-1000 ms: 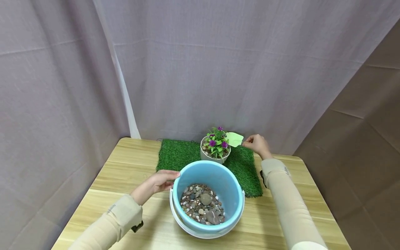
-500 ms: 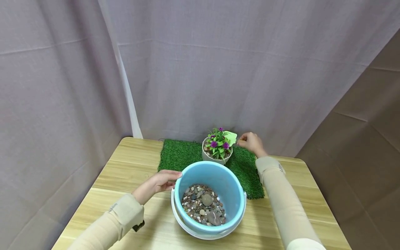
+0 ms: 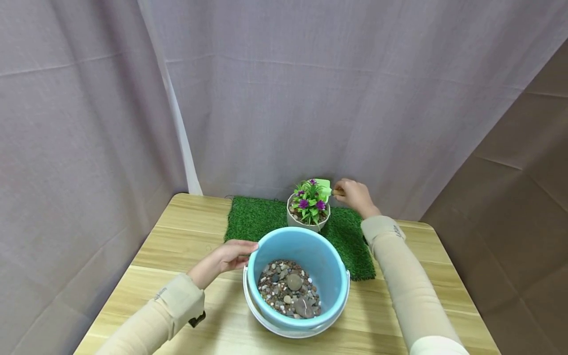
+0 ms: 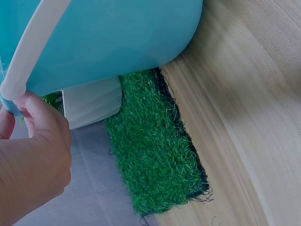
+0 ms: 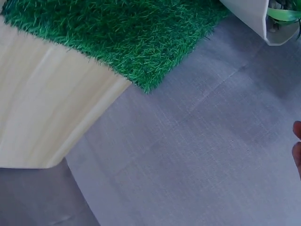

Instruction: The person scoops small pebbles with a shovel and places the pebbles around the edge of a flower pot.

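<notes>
A light blue bucket (image 3: 321,268) with pebbles (image 3: 284,291) in its bottom stands at the front. My left hand (image 3: 225,258) grips its left rim, thumb and fingers on either side near the white handle (image 4: 35,47). Behind the bucket, a white pot (image 3: 303,226) holds a purple-flowered plant (image 3: 307,199) and small stones. My right hand (image 3: 356,195) holds a small green shovel (image 3: 325,185) by its wooden handle. The blade is at the pot's back right, partly hidden by leaves. Only fingertips (image 5: 297,150) of that hand show in the right wrist view.
Under the pot lies a green artificial grass mat (image 3: 253,217) on a wooden table (image 3: 191,231). A grey curtain (image 3: 284,108) hangs right behind the table's back edge. Brown cloth (image 3: 510,197) hangs on the right.
The right hand has moved left and slightly up with the shovel, bringing its blade from beside the plant to over the pot's back right. The left hand stays on the bucket rim.
</notes>
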The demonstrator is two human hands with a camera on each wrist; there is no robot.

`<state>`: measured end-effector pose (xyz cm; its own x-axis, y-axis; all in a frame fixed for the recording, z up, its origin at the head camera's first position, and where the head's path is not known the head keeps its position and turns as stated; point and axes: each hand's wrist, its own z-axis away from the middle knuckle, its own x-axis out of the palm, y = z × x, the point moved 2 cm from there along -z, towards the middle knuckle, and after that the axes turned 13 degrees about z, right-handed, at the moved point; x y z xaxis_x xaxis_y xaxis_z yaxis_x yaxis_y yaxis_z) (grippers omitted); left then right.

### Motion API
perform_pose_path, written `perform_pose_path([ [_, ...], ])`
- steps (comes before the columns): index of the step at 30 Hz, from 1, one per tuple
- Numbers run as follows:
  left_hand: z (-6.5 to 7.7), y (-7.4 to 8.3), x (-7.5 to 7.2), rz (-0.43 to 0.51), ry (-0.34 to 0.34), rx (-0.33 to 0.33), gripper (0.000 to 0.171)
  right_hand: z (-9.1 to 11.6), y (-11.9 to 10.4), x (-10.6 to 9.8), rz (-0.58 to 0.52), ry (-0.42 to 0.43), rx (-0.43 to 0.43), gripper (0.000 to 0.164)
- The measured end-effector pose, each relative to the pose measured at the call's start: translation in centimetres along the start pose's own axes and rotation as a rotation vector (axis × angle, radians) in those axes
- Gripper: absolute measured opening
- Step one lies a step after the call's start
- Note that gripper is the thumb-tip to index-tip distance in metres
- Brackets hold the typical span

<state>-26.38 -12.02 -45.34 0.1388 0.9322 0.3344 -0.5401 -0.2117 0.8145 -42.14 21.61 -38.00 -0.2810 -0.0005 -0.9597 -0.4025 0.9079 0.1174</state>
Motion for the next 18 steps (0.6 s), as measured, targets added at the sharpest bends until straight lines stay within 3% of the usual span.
perform_pose_path([
  [6, 0.0, -0.1, -0.1, -0.005, 0.001, 0.004, 0.048, 0.1, -0.7, 0.0, 0.114, 0.166, -0.125, 0.008],
  [10, 0.0, -0.1, -0.1, -0.010, -0.001, 0.004, 0.048, 0.4, -0.9, 0.3, 0.156, 0.239, -0.146, 0.008],
  [13, 0.1, -0.1, 0.0, -0.014, 0.001, 0.008, 0.047, 0.7, -0.8, 0.2, 0.157, 0.250, -0.116, 0.012],
  [18, 0.2, -0.1, 0.0, -0.006, -0.003, 0.015, 0.048, 1.5, -0.6, -0.1, 0.130, 0.182, -0.031, 0.007],
])
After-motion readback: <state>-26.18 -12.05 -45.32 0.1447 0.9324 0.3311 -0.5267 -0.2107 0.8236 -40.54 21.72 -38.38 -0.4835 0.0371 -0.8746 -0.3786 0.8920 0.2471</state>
